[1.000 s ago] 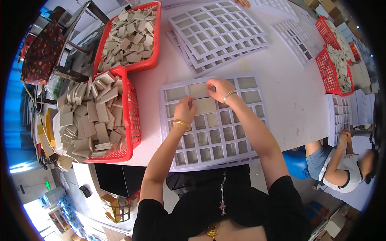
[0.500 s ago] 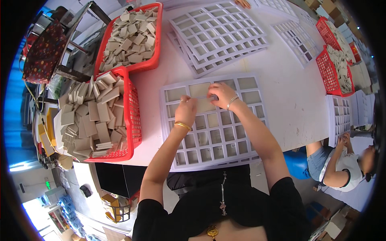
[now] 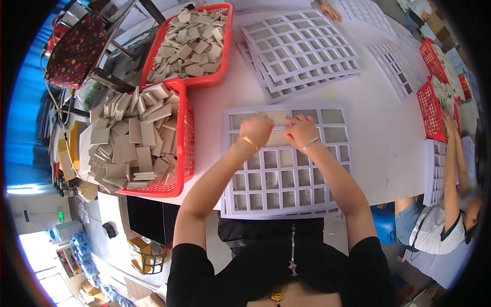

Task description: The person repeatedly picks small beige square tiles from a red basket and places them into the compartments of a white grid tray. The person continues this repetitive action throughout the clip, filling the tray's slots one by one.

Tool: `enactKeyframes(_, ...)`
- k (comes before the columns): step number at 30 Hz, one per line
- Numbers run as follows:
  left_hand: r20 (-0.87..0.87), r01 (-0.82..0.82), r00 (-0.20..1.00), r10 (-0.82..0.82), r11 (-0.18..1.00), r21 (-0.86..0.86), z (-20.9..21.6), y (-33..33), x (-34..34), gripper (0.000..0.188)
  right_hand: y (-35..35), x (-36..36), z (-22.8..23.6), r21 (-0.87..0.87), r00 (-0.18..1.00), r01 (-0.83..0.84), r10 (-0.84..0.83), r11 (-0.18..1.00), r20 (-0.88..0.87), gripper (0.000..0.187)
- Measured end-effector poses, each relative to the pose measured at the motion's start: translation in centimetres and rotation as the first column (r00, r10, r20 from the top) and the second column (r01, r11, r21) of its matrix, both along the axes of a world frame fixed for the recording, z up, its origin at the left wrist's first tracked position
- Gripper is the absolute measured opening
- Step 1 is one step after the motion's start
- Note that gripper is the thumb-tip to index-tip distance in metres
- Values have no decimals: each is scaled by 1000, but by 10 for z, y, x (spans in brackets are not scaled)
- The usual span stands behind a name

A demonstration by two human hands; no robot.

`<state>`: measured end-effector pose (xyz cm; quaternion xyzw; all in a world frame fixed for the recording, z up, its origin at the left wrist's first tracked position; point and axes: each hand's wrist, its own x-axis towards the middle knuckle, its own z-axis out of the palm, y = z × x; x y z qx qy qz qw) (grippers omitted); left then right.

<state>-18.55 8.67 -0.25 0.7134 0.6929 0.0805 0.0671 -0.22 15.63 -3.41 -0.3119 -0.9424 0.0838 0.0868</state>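
A white grid panel (image 3: 280, 212) lies on the table before me, apparently on another one. Several of its openings look grey, and a few hold pale beige pieces. My left hand (image 3: 257, 130) is bent over the upper rows, its fingers curled down and their tips hidden. To its right, my right hand (image 3: 300, 131) has its fingers bent and drawn together at the side of a wide opening. Between the hands a beige piece (image 3: 276, 139) shows in that opening. Whatever the fingertips grip is too small or covered to make out.
Two red baskets, a near one (image 3: 180, 138) and a far one (image 3: 228, 46), hold loose beige tiles at the left. More grid panels (image 3: 307, 49) lie stacked at the back. On the right, a co-worker reaches to a red basket (image 3: 432, 115); another person's hand (image 3: 331, 13) rests at the top.
The whole view has shifted. My left hand has moved up the panel and turned palm down; my right hand stays near the same opening. The co-worker's arms have moved from a panel to the red basket.
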Motion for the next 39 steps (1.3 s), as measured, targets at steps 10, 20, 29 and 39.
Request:
enactKeyframes(10,-98,-501,844,527,841,205,56,96,-235,24,-5,-6,4,-56,997,28,-24,998,75,6)
enactKeyframes(20,-180,-702,707,684,710,-56,49,81,-356,98,-7,-1,1,-61,999,25,-26,998,-32,7)
enactKeyframes(29,-69,-598,801,594,797,-81,36,93,-366,59,-6,0,4,-65,999,12,-15,998,-51,6)
enactKeyframes(39,-66,-727,683,727,686,36,34,92,-370,53,-8,2,-1,-56,997,4,-9,998,-83,7)
